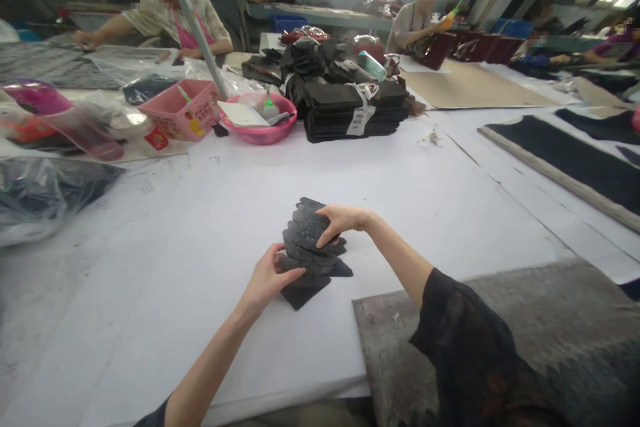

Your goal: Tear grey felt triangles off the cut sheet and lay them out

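Several dark grey felt-like pieces [310, 230] lie fanned and overlapping in a pile on the white tabletop [200, 213]. My left hand [273, 273] grips the near left side of the pile, its thumb on top and its fingers partly hidden behind the edge. On the far right side, my right hand [340, 221] holds the upper pieces, thumb pressed on their surface and other fingers partly out of sight. A darker piece sticks out at the near end.
Behind stand a pink basin [265, 127], a pink box [183, 110] and a tied stack of black pieces [350, 110]. A grey-brown sheet [390, 333] lies near right, dark panels [575, 153] far right. Plastic-wrapped material [45, 197] lies left. Other people work beyond.
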Demonstrator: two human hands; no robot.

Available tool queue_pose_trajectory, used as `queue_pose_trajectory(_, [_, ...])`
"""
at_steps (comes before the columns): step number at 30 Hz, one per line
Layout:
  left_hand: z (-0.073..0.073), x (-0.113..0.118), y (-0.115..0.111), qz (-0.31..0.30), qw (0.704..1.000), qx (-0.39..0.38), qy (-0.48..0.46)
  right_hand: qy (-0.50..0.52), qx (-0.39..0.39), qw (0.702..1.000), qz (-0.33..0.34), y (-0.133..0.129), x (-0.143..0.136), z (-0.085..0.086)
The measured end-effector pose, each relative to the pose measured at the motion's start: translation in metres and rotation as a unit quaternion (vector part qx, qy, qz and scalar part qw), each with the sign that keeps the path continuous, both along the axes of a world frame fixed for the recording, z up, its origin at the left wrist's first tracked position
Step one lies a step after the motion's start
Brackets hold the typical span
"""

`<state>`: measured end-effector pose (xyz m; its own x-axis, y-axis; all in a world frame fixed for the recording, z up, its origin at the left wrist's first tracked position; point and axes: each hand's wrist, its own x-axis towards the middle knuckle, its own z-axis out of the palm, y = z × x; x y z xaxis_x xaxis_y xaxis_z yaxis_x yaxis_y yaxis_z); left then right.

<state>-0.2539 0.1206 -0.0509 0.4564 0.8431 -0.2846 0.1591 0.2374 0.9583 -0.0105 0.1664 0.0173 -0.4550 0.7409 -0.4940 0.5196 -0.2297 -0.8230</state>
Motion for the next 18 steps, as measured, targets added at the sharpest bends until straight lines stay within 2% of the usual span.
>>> queue_pose_trajectory(2, [-0.007, -0.003, -0.005, 0.021, 0.999, 0.026, 0.024, -0.043, 0.019, 0.999, 0.025, 0.005, -0.007, -0.002])
queue_pose_trajectory(5, [-0.011, 0.000, -0.013, 0.074, 0.974, 0.147, 0.158, -0.154, 0.097, 0.983, 0.002, 0.006, -0.015, -0.003])
queue_pose_trajectory(7, [-0.013, 0.004, -0.017, 0.096, 0.931, 0.242, 0.254, -0.228, 0.166, 0.959, -0.031, 0.004, -0.021, -0.003])
queue_pose_trajectory(9, [-0.016, 0.008, -0.018, 0.097, 0.881, 0.344, 0.312, -0.276, 0.220, 0.934, -0.049, 0.001, -0.028, -0.001])
queue_pose_trajectory(11, [-0.018, 0.011, -0.016, 0.070, 0.830, 0.442, 0.334, -0.305, 0.256, 0.915, -0.061, -0.001, -0.032, 0.003])
queue_pose_trajectory(13, [-0.020, 0.009, -0.014, 0.036, 0.793, 0.512, 0.328, -0.325, 0.279, 0.900, -0.081, -0.008, -0.030, 0.010])
queue_pose_trajectory(15, [-0.020, 0.002, -0.013, 0.007, 0.792, 0.537, 0.290, -0.338, 0.290, 0.889, -0.105, -0.023, -0.018, 0.021])
queue_pose_trajectory(18, [-0.020, -0.010, -0.015, -0.048, 0.841, 0.504, 0.193, -0.361, 0.278, 0.878, -0.147, -0.073, 0.024, 0.043])
